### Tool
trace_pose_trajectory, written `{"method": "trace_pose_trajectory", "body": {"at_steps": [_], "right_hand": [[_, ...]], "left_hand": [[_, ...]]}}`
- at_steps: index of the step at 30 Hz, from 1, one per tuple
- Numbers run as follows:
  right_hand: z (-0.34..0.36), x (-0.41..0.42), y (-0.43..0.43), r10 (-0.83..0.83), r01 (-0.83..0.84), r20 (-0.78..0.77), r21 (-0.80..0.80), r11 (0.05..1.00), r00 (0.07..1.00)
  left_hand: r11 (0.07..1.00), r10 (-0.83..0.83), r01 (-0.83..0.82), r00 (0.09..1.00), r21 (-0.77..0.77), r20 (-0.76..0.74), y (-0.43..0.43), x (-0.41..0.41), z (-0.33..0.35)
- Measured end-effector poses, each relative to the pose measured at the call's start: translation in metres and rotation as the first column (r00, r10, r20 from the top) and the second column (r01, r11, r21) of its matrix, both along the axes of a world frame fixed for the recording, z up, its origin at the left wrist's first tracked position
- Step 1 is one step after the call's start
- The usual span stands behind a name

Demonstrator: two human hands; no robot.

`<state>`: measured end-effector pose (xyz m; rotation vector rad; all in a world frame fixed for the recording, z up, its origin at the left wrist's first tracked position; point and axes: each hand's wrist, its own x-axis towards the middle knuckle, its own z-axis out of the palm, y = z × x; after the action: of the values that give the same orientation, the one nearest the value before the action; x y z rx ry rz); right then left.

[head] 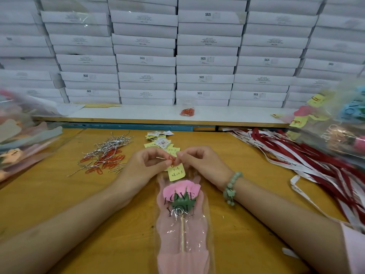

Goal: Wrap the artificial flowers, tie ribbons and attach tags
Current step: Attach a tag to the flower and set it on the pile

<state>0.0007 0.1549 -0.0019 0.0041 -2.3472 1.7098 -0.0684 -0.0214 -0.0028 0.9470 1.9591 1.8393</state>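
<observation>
The left hand [152, 164] and right hand [199, 163] both pinched a red paper clip [171, 160] over the yellow tag [177, 173] atop the wrapped flower [182, 191] on the bench [110, 218], and it would best be slid on squarely, catching tag and wrapper together.

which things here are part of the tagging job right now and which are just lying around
In use: left hand, right hand, red paper clip, yellow tag, wrapped pink flower.
Lying about: ribbons, silver twist ties, spare clips, spare tags, white boxes.
</observation>
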Motion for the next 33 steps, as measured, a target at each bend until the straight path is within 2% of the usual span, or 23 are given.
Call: {"method": "trace_pose_trajectory", "body": {"at_steps": [4, 10, 15, 19, 28, 33], "right_hand": [[-0.0015, -0.0001, -0.001, 0.043, -0.043, -0.017, -0.006, 0.999, 0.999], [-0.0017, 0.0002, -0.0014, 0.09, -0.088, -0.04, 0.042, 0.995, 0.995], [-0.0007, 0.0, -0.0017, 0.052, -0.05, -0.041, 0.049, 0.998, 0.998], [0.0002, 0.0002, -0.0012, -0.006, 0.005, -0.053, -0.027, 1.0, 0.999], [0.0027, 0.0018, -0.003, -0.038, 0.035, -0.031, -0.083, 0.996, 0.999], [0.0067, 0.002, -0.0012, -0.115, 0.095, -0.092, -0.199, 0.975, 0.989]], "left_hand": [[0.998, 0.013, -0.015, 0.999, -0.062, -0.032, -0.0004, 0.0002, -0.0013], [0.998, 0.007, -0.012, 0.997, -0.068, -0.072, 0.0011, -0.0018, -0.0026], [0.997, -0.019, 0.011, 0.995, -0.078, -0.095, 0.0011, -0.0029, -0.0025], [0.989, -0.049, 0.035, 0.995, -0.146, -0.091, 0.0036, -0.0006, -0.003], [0.997, -0.015, 0.011, 0.999, -0.077, -0.047, 0.0025, -0.0024, -0.003], [0.998, -0.005, 0.002, 0.999, -0.064, -0.046, 0.0016, -0.0037, -0.0036]]}}
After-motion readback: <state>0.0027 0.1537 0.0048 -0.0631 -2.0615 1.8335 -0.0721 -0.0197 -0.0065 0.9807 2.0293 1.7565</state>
